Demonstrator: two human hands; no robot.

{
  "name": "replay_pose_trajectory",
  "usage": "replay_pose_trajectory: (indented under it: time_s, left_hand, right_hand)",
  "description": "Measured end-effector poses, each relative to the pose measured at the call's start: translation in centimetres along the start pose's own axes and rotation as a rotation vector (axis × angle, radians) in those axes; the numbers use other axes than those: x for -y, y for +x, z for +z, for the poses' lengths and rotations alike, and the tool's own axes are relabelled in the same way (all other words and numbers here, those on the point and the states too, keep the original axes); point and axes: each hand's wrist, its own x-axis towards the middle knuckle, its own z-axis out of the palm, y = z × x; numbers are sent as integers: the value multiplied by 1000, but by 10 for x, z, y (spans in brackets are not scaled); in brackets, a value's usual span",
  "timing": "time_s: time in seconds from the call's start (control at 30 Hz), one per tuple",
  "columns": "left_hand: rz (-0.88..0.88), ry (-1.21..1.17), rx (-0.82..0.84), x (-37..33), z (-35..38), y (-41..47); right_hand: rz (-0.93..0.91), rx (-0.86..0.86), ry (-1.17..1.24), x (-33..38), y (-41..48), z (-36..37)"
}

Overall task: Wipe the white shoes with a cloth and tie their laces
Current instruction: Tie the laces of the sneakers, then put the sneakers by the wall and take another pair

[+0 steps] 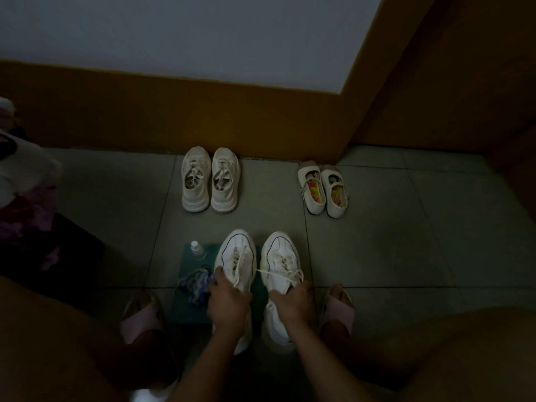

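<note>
Left hand [229,303] gripped left white shoe [235,256] | right hand [293,298] gripped right white shoe [281,256], both down in front | laces [275,274] were loose, not tied yet | cloth [194,285] lay beside, wiping maybe done

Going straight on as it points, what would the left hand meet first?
The left hand would meet the laces and toe of the white shoe it grips; beyond, probably the cream sneaker pair by the wall; depth unclear.
</note>
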Motion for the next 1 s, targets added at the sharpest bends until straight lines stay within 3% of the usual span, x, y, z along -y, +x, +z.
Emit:
replay_pose_trajectory:
  time_s: [0.3, 0.6, 1.0]
  left_hand:
    - [44, -183, -88, 3, -5, -1]
    - [118, -382, -139, -53, -26, 29]
    - [265, -390, -214, -163, -16, 151]
  right_hand:
    - [11, -41, 203, -3, 4, -10]
    - [-103, -47, 320, 48, 35, -42]
    - [-200, -129, 214, 157, 143, -51]
